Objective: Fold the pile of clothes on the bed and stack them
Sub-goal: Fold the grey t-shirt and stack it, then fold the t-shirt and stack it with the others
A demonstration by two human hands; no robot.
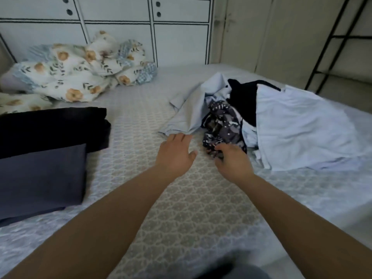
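A loose pile of clothes lies on the right of the bed: pale blue garments (298,125), a black piece (245,99) and a dark patterned garment (221,123). My right hand (233,160) curls its fingers into the lower edge of the patterned garment. My left hand (175,152) hovers flat, fingers spread, its tips at the hem of a pale blue piece (185,115). On the left sit folded clothes: a black one (52,127) with a dark grey-blue one (40,178) in front.
A crumpled floral quilt (76,71) lies at the back left of the bed (181,198). White cabinet doors (120,21) stand behind it. A black metal frame (330,49) rises at the right beyond the bed's edge.
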